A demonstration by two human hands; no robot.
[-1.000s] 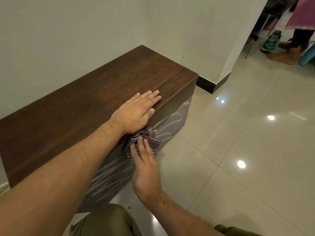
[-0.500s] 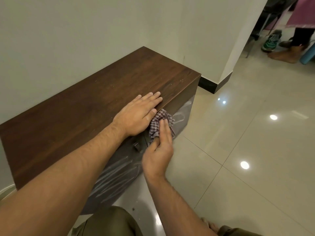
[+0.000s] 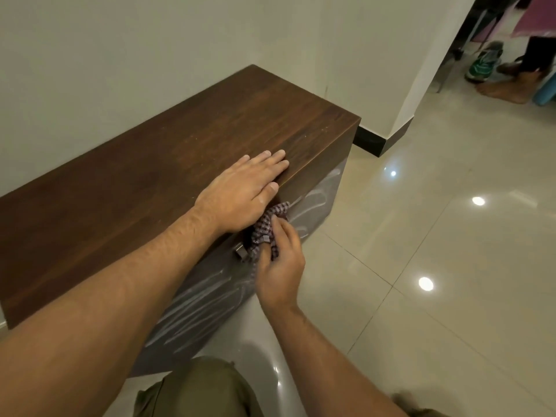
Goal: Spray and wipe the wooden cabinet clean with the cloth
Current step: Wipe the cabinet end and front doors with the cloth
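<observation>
Your left hand point(image 3: 242, 195) lies flat, fingers spread out and released, on the top of the low dark-brown wooden cabinet point(image 3: 168, 176) at centre frame. Just below it, your right hand point(image 3: 278, 266) has its fingers clenched around the bunched checked cloth point(image 3: 266, 225), pressing it on the cabinet's streaked glossy front beside a small metal handle point(image 3: 240, 253).

cloth point(image 3: 266, 228) partly hidden by fingers point(image 3: 281, 233), cabinet's point(image 3: 180, 164) left end cut off
</observation>
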